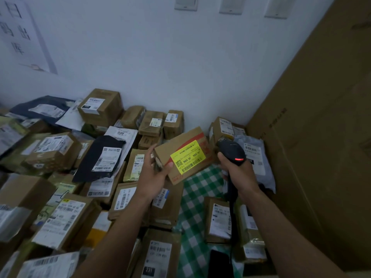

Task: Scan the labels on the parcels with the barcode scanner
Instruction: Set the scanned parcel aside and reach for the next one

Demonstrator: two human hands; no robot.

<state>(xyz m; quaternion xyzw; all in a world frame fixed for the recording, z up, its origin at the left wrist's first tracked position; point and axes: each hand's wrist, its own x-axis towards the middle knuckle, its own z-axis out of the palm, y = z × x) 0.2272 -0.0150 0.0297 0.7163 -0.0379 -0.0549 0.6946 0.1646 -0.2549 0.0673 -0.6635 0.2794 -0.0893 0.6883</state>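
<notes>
A tall cardboard carton [321,137] stands right of the right hand's grip; a heap of labelled parcels [60,215] spreads left of and below the left hand's grip; a green checked cloth [200,189] lies beneath both grips; the small cardboard box [178,143] is held tilted above the heap, the left hand [154,173] curled round its left end, thumb pressed on the top face; the right hand [239,175] is wrapped round the handle of the black barcode scanner [230,150], just right of the box; the yellow label [187,157] faces up beside the left thumb; a red light [239,159] glows on the scanner's head, above the right fingers.
</notes>
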